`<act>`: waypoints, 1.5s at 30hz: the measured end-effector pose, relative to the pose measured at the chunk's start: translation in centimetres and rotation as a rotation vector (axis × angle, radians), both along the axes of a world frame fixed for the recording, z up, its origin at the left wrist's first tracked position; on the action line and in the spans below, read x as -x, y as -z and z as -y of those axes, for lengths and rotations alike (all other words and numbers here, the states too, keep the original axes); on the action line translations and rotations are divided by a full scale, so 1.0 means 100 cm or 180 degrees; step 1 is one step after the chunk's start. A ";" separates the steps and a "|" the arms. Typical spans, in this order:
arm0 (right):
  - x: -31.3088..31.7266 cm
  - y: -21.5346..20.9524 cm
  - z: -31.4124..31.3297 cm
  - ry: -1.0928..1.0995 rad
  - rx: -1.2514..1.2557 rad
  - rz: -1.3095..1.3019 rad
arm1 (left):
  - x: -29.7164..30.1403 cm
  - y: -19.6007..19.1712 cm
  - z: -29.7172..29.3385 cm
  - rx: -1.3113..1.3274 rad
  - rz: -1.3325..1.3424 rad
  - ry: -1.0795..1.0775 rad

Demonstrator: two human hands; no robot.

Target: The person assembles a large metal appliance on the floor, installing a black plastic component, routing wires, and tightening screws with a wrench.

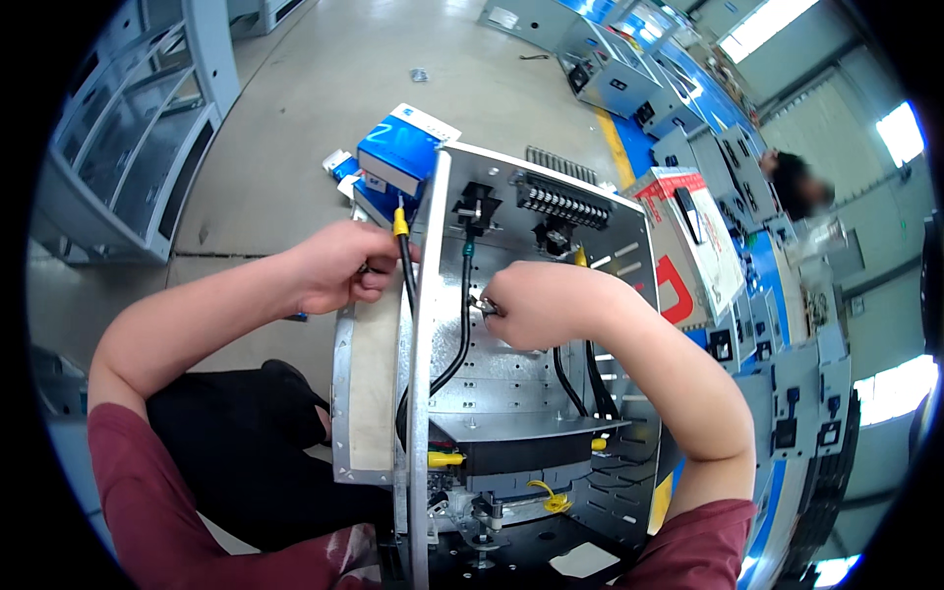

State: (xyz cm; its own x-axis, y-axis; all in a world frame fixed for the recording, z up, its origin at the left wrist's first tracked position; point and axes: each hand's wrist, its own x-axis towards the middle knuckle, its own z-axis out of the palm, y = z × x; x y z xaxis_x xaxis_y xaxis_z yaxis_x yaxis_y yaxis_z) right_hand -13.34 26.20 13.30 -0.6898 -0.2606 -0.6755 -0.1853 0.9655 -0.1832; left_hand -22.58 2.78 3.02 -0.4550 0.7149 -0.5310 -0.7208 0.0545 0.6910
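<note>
My left hand is outside the left wall of an open metal cabinet, fingers curled in. A dark bit shows between them, but I cannot make out what it is. Just beside that hand a black cable with a yellow end sleeve runs along the wall. My right hand is inside the cabinet, closed on a small metal tool whose tip points left toward another black cable with a green sleeve. The palm hides most of the tool.
Blue and white boxes stand beyond the cabinet's left corner. A terminal strip is fixed at the cabinet's far end. A white and red carton is on the right. A large metal frame stands at left; a person is far right.
</note>
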 end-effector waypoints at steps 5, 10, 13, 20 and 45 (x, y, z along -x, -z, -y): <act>0.001 0.012 -0.003 -0.0107 -0.0275 0.0039 | -0.007 0.001 -0.008 0.0574 -0.0857 0.0139; 0.005 0.036 -0.010 0.0172 -0.0079 -0.0105 | -0.023 -0.019 -0.028 0.1088 -0.1851 0.0433; 0.005 0.039 -0.009 0.0893 0.0481 -0.0301 | -0.022 -0.015 -0.031 0.1202 -0.2631 0.0684; -0.014 0.063 0.024 0.3521 0.2551 -0.0154 | -0.023 0.013 -0.033 0.0929 -0.2362 0.0343; 0.005 0.082 0.025 0.4450 0.3675 -0.0801 | -0.028 -0.007 -0.038 0.0596 -0.1698 0.0175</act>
